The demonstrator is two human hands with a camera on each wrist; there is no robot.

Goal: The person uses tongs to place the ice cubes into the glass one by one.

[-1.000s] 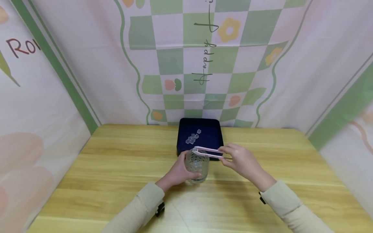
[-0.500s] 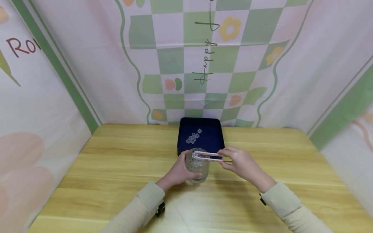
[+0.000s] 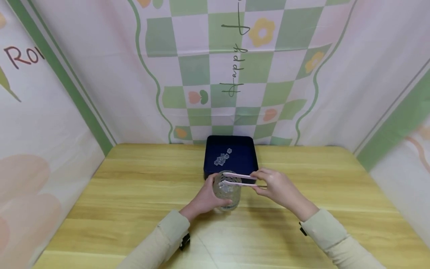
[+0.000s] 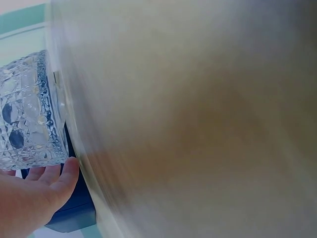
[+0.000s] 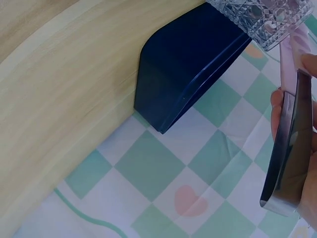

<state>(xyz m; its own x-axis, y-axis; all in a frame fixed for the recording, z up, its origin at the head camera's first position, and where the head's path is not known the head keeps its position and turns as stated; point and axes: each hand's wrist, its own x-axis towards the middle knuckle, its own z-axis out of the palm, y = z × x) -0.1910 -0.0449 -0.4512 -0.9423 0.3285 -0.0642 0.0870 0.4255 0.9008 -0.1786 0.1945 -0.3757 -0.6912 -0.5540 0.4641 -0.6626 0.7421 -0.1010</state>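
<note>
My left hand (image 3: 205, 197) grips a clear glass (image 3: 231, 196) from its left side, thumb toward me, just in front of the tray. A diamond-cut pattern covers the glass (image 4: 27, 111) in the left wrist view. My right hand (image 3: 278, 187) pinches a pair of tongs (image 3: 244, 184) with pink arms and a metal bend. The tongs' tips lie over the mouth of the glass, spread apart. Clear material shows in the glass near the lower tip, too small to make out well. In the right wrist view, the metal bend of the tongs (image 5: 287, 153) points away from the glass.
A dark blue tray (image 3: 246, 158) stands at the back of the wooden table (image 3: 151, 179). Several small clear cube-like pieces (image 3: 221, 159) lie in its left part. Behind the table hangs a checkered cloth (image 3: 223, 95).
The tongs have come down slightly over the glass, and their tips have parted. The clear piece between them has been let go. My left hand and the glass stay in place.
</note>
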